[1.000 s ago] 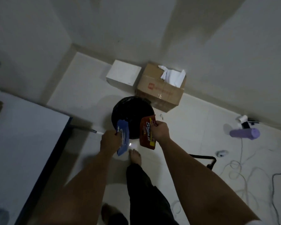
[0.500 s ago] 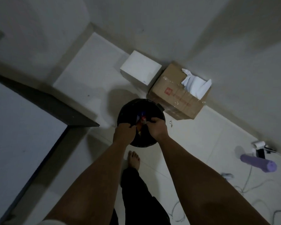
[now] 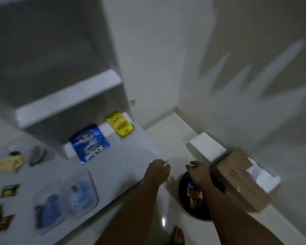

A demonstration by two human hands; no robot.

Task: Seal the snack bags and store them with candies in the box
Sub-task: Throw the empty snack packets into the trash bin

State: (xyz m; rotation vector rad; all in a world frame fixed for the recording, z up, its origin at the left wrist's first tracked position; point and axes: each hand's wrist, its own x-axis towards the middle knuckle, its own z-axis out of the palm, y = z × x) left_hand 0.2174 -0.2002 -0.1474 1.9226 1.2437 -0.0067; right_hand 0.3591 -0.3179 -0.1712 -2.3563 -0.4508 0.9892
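1. So, your hands were both empty as far as the blur let me judge: your left hand [image 3: 156,171] hung over the near right edge of the table [image 3: 113,167] with fingers loosely curled, and your right hand [image 3: 199,173] hovered above the bin [image 3: 184,197] on the floor, fingers bent down and narrow, holding nothing I could make out.
2. Inside the bin, red and blue wrappers [image 3: 194,191] showed just under your right wrist, so I judged the scrap already thrown away.
3. On the table, the blue bag [image 3: 89,143] and the yellow bag [image 3: 121,127] stood leaning against the white shelf unit [image 3: 69,98] at the far side, well apart from your hands. Whether their tops were sealed, I could not tell.
4. Near the left of the table sat the clear box [image 3: 88,191] with something blue inside, and a second clear container [image 3: 48,211] just left of it; the contents were too smeared to name.
5. At the far left edge lay small dark sachets [image 3: 10,190], possibly candies, outside the box.
6. By my reading, you had the bags yet to seal or check, then both bags and the loose sachets to put into the box; the storing looked barely begun.
7. Off to the right, the cardboard carton [image 3: 242,183] and white cube [image 3: 206,146] stood on the floor, untouched.
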